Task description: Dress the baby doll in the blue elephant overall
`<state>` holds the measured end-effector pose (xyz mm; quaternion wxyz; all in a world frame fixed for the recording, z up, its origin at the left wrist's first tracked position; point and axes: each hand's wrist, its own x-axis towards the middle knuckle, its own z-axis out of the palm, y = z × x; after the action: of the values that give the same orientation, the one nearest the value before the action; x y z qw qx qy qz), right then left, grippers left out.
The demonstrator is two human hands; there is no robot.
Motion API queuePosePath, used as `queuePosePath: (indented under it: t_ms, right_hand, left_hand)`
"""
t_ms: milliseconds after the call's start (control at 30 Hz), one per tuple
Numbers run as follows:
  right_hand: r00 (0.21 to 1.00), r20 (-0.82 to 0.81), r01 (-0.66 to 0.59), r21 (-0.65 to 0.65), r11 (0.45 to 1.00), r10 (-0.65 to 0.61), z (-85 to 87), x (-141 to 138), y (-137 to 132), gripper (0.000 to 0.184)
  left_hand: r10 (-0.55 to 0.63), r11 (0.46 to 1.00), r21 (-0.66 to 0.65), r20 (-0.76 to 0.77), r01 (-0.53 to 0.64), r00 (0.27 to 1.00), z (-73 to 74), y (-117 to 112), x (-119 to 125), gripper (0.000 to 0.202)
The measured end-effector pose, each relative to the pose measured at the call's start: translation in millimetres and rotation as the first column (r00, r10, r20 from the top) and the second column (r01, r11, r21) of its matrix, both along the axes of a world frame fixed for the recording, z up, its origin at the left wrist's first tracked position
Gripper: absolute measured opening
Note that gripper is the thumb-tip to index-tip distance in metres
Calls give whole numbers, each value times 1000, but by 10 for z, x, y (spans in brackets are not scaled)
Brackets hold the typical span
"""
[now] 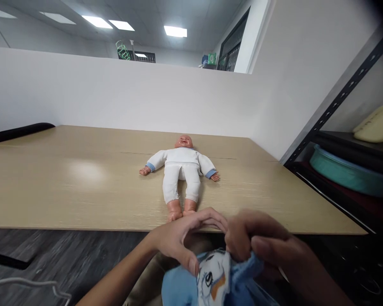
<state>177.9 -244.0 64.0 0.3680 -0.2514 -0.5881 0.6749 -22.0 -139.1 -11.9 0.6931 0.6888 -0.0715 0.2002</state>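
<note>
A blue piece of clothing point(178, 284) with a cartoon face printed on white hangs over my lap, in front of the table edge. My left hand point(187, 236) is at its top left, thumb pressed on the cloth and fingers arched toward the right; those fingertips are hidden behind my other hand. My right hand point(264, 240), blurred, pinches the cloth's upper right part between thumb and bent fingers. Beyond both hands a baby doll point(181, 168) lies face up on the table, arms spread, in a white suit with blue cuffs, its feet toward me.
The doll rests on a light wooden table point(83, 195) with a white partition point(130, 93) behind it. To the right, a dark metal shelf point(338, 91) holds a teal basin point(347, 172) and a cream-coloured object point(375, 125). A white cable point(25, 280) shows at lower left.
</note>
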Motion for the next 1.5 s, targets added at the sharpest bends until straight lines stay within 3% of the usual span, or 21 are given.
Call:
queuePosePath:
  t_ms: [100,267,333,433,500,600,667,733,800,900,967,1067,1167,1267,1367,1433,1500]
  right_hand:
    - [996,-70,-58,-18,998,57,231,16,218,35]
    - [993,-91,-71,46,996,75,524,27,594,34]
    - [994,-94,-54,94,994,63,626,37,716,38]
    - [989,-118,106,177,978,-86,732,90,869,42]
    - [966,-124,250,232,940,-227,752,162,977,42]
    - [912,-56,393,397,829,-406,682,319,1182,36]
    - [882,82,350,547,760,-465,577,427,1339,31]
    - [840,289,199,623,756,-460,451,499,1489,45]
    - [804,468,24,591,807,-367,329,512,1609,61]
    - [815,518,-81,543,836,-258,192,451,1718,47]
    - [863,410,17,561,827,-296,133,413,1755,33]
    - [907,206,193,570,799,-366,85,416,1794,28]
    - [906,196,199,586,785,-376,79,444,1856,30]
    - [844,421,40,568,822,-333,91,424,1967,52]
    - [737,597,-104,564,819,-317,90,359,2102,86]
    - [699,655,-158,533,831,-287,87,311,2170,84]
    - [715,651,-159,506,848,-255,92,270,2198,75]
  left_hand:
    - [-105,994,-28,-2,105,994,84,152,117,70]
    - [-124,991,37,-148,130,981,289,340,223,70]
    - [-73,993,87,-100,82,992,422,423,215,67]
    - [94,978,187,0,-92,996,656,580,108,51]
    - [239,933,270,36,-240,970,817,691,-9,39]
    - [447,779,455,81,-432,891,1029,825,-170,23]
    - [513,687,528,135,-500,848,1130,888,-227,30]
    - [525,662,531,176,-529,833,1189,941,-240,35]
    - [529,675,497,189,-545,827,1216,997,-234,34]
    - [583,671,454,164,-586,796,1229,1104,-260,32]
    - [620,672,464,74,-577,781,1229,1198,-322,31]
    - [573,740,523,-161,-423,804,1206,1356,-444,41]
    - [473,807,522,-289,-277,833,1154,1488,-510,34]
    - [454,815,475,-164,-333,876,1107,1563,-472,25]
    - [488,768,480,-11,-424,873,1072,1612,-378,25]
    - [513,743,505,-7,-440,858,1049,1652,-328,28]
    - [544,725,527,-43,-444,838,1027,1701,-314,31]
